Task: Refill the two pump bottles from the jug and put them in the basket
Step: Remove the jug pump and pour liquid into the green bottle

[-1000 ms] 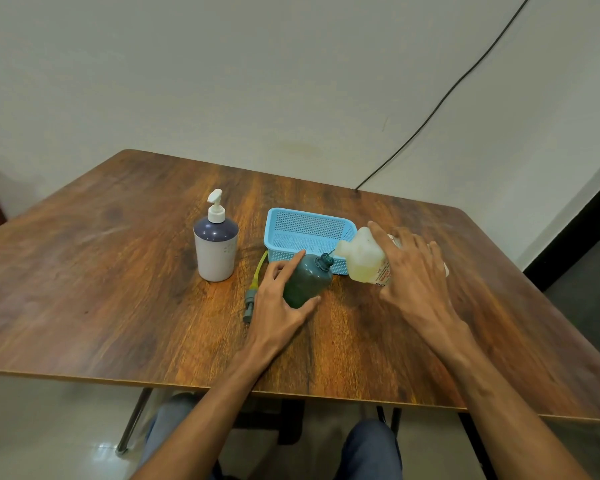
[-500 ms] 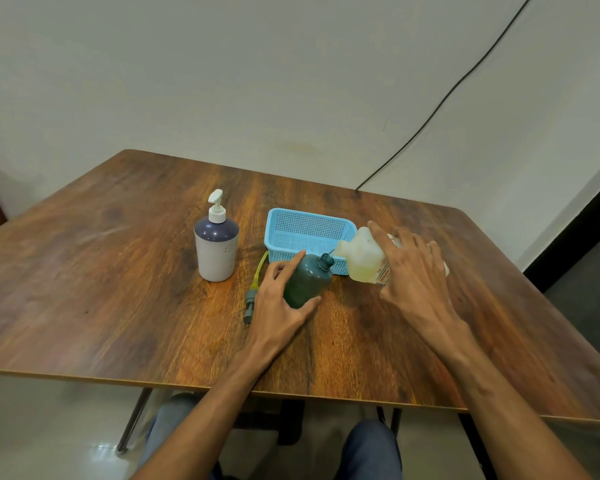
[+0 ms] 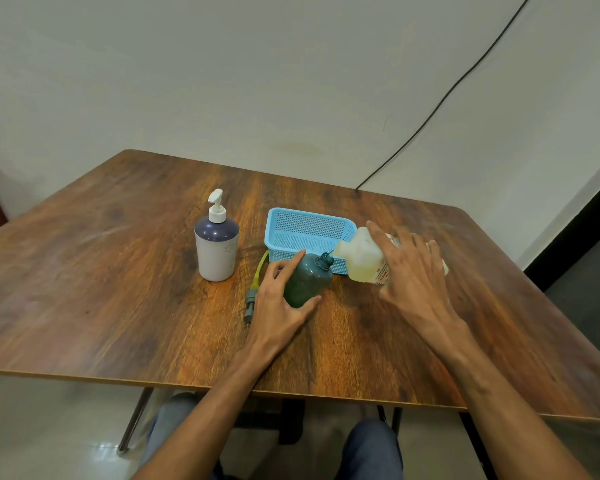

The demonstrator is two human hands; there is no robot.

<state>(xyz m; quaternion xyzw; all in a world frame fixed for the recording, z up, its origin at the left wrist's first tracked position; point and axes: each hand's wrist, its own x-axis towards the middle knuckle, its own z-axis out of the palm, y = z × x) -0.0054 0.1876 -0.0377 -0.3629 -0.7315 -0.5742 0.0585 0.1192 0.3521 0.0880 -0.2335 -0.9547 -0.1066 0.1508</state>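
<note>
Green plastic bottle (image 3: 307, 284), centre of wooden bench (image 3: 118, 289), tilted; left hand (image 3: 278, 306) grip wraps it. Right hand (image 3: 413, 275) grip holds translucent plastic jug (image 3: 359, 256), spout at bottle's neck. Nothing shifted over last second: pour ongoing. Blue mesh basket (image 3: 309, 223) at 12 o'clock, no bottles in yet.

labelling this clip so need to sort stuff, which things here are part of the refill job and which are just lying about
In the job: jug, tilted in the right hand; green bottle, held by the left hand; its removed pump on the table; white pump bottle; blue basket.

Just there: black cable on the wall.
</note>
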